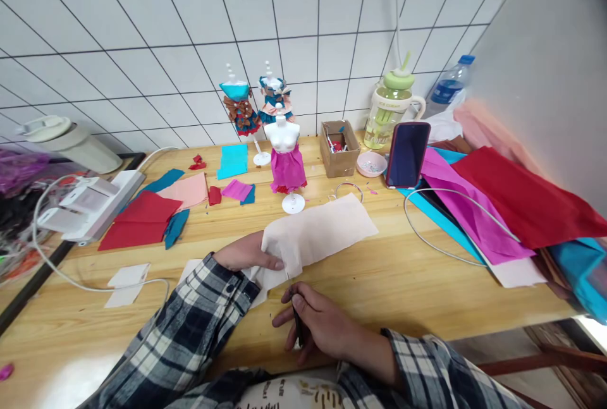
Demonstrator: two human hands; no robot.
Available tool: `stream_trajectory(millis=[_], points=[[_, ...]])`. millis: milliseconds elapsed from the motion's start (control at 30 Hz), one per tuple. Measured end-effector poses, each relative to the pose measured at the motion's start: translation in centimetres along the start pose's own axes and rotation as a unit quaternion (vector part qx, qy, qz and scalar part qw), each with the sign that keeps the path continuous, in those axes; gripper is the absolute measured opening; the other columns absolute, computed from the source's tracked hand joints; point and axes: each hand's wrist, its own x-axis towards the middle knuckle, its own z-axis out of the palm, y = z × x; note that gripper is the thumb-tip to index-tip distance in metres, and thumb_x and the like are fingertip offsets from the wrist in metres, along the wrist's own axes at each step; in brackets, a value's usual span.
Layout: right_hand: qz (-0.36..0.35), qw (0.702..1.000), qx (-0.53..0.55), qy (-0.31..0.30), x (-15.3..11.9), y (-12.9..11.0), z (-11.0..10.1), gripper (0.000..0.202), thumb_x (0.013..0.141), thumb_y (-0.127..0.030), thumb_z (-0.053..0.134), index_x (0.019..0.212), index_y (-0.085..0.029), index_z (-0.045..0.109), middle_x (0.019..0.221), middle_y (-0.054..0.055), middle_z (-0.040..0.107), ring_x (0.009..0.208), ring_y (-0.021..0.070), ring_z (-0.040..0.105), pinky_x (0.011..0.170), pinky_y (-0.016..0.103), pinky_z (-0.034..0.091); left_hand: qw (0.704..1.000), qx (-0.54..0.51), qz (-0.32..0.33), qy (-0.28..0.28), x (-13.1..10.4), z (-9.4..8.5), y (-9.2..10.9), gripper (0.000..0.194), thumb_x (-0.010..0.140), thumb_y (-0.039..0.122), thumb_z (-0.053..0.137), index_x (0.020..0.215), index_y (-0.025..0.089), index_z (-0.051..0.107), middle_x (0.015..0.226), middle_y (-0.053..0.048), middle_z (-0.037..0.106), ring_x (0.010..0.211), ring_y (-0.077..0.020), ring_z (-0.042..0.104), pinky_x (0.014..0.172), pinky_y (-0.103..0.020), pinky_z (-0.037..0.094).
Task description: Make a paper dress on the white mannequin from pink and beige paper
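Observation:
My left hand (249, 252) grips a pale pink-white piece of cloth (332, 227) near its left end, thumb on top. The cloth stretches to the right over the wooden table, and part of it hangs below my fingers. My right hand (318, 319) is closed around small dark-handled snips (298, 323). Their thin metal tip points up at the cloth's lower edge, close to my left thumb; whether it touches the cloth I cannot tell. Just behind the cloth stands a small white dress form (283, 137) wearing a magenta skirt (288, 169).
Two dressed mini forms (241, 112) stand by the tiled wall. A cardboard box (340, 155), pink dish (371, 164), propped phone (406, 155) and green-lidded jug (389, 109) line the back. Coloured fabrics pile up right (516, 188); red scraps (142, 219) and a power strip (95, 207) lie left.

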Motion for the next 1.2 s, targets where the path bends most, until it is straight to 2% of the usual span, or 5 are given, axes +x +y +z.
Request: stream_trajectory(millis=[333,533,900,1100,1200], points=[[-0.012,1.000,0.001,-0.002,-0.4,0.3,0.1,0.040,0.085,-0.060,0.051,0.097,-0.022,0.045,0.081,-0.001,0.065,0.048,0.0094,0.053,0.040,0.024,0.046,1.000,-0.016,0.003,0.003,-0.2,-0.3,-0.5,0.060,0.065,0.025,0.082,0.120,0.015,0.060,0.105,-0.006,0.071,0.091,-0.0210,0.065,0.082,-0.032,0.050],[-0.035,0.981,0.189,-0.019,-1.7,0.5,-1.9,0.047,0.069,-0.056,0.072,0.091,-0.018,0.053,0.048,-0.015,0.030,0.038,0.0018,0.019,0.045,0.018,0.037,0.998,-0.049,0.008,0.023,-1.0,0.1,0.9,0.060,0.067,0.022,0.081,0.123,0.016,0.060,0.112,-0.007,0.070,0.099,-0.0225,0.064,0.087,-0.033,0.049],[-0.102,0.908,0.317,0.256,-0.3,-2.6,-1.7,0.057,0.050,-0.041,0.090,0.077,-0.022,0.043,0.048,-0.015,0.030,0.043,0.0035,0.023,0.039,0.015,0.028,0.998,0.046,-0.001,-0.044,-0.3,1.2,1.4,0.048,0.068,0.033,0.081,0.111,0.017,0.067,0.103,-0.004,0.072,0.096,-0.0204,0.063,0.088,-0.029,0.047],[-0.134,0.901,0.292,0.292,0.1,-3.2,-3.2,0.055,0.052,-0.041,0.089,0.077,-0.022,0.044,0.050,-0.014,0.030,0.044,0.0037,0.025,0.040,0.014,0.029,0.989,0.140,-0.036,-0.025,-0.6,0.8,1.3,0.042,0.064,0.042,0.081,0.095,0.016,0.071,0.090,-0.001,0.072,0.081,-0.0180,0.062,0.075,-0.024,0.047],[-0.103,0.925,0.276,0.239,-0.3,-2.8,-3.1,0.051,0.061,-0.050,0.083,0.078,-0.023,0.043,0.051,-0.014,0.030,0.043,0.0040,0.023,0.039,0.015,0.028,0.987,0.151,-0.055,0.010,-0.7,0.5,1.0,0.038,0.066,0.042,0.079,0.093,0.015,0.072,0.088,0.000,0.072,0.079,-0.0174,0.062,0.075,-0.024,0.047]])
